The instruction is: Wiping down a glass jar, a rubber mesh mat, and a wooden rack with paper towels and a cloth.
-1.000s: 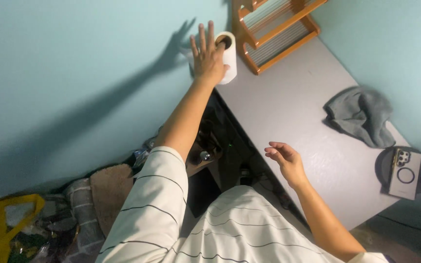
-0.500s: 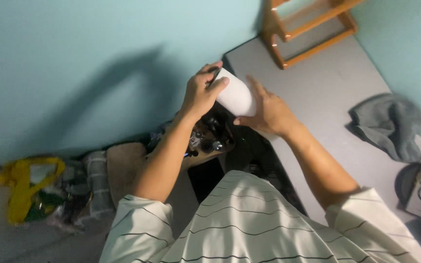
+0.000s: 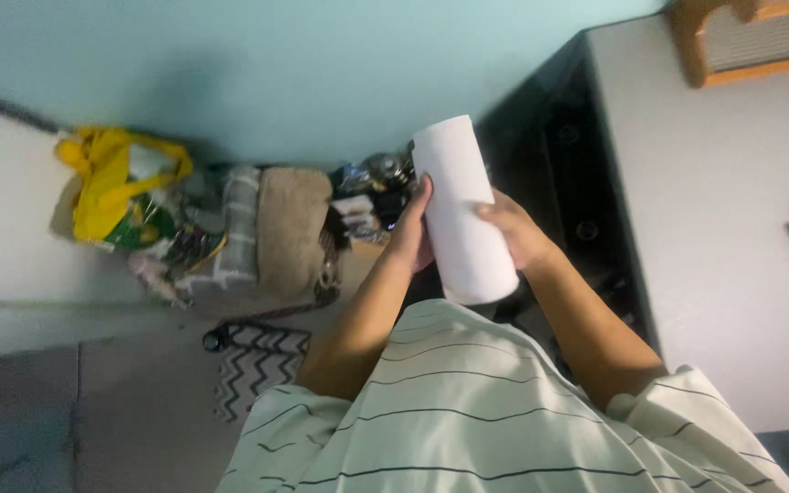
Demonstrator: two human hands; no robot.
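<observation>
Lifted off the desk (image 3: 732,183), paper roll (image 3: 461,208) sits between both hands' fingers (image 3: 490,212).

A white roll (image 3: 461,215) of matt, smooth paper is gripped on either side. The desk top (image 3: 732,210) is finished in a pale, faintly mottled matt laminate, and warm varnished wood is seen in the rack (image 3: 741,36). Soft striped cloth is worn as a shirt (image 3: 468,420).

One head-worn camera looks steeply down — close over the chest and forearms — toward floor and desk edge (image 3: 627,274).
</observation>
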